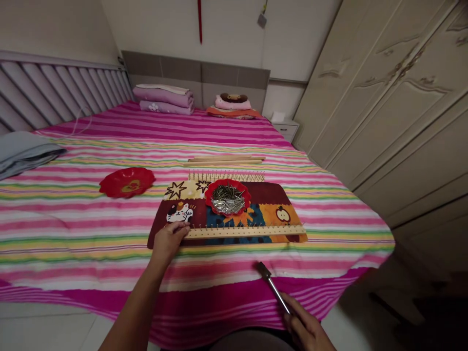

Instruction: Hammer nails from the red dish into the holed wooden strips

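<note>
My left hand (171, 237) is closed at the left end of a pale wooden strip (237, 232), its fingertips pressed together there. Whether a nail is between them is hidden. A row of thin nails stands up along the strip, and small dark marks dot its face. The strip lies across a patchwork-print mat (195, 209) with a cat and an apple on it. Low at the right, my right hand (305, 325) grips a hammer (277, 291) by its shiny metal handle, the dark head apart from the strip. Behind the strip, a red scalloped dish (207, 195) holds many loose nails (228, 197).
Beyond the mat stands another nail-studded strip (226, 176), with bare wooden strips (226, 160) behind it. A second red dish (127, 182) sits left on the striped bedspread (91, 234). Folded bedding (166, 100) lies by the headboard; a wardrobe (376, 97) stands right.
</note>
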